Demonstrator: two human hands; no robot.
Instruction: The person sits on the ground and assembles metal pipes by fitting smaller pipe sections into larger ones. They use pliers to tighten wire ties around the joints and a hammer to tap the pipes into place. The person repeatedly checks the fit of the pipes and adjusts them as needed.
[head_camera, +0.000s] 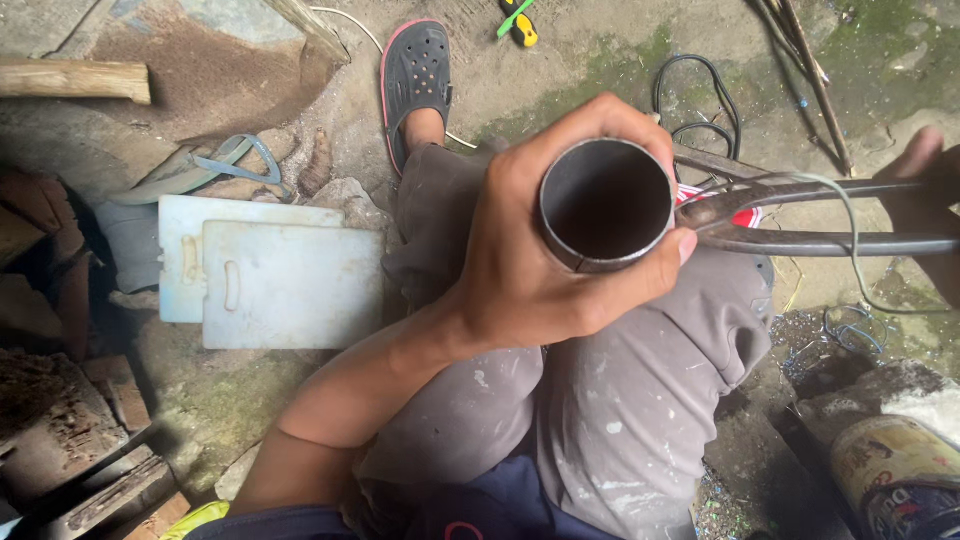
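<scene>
Gripped in your left hand (530, 270), a short metal tube (606, 205) sits closest to the lens, open end up, fingers and thumb wrapped tight around its wall above your knees. Your right hand (925, 185) closes on the long handles of metal snips (800, 215), whose jaws meet the tube's rim on its right side, just beside your thumb tip. Keep that thumb below the rim and hold the tube steady so the blades bite squarely, it seems. Room is tight: a tin can (895, 475) stands near your right knee, white boards (270, 275) lie to the left, a black cable (700, 100) coils beyond.
</scene>
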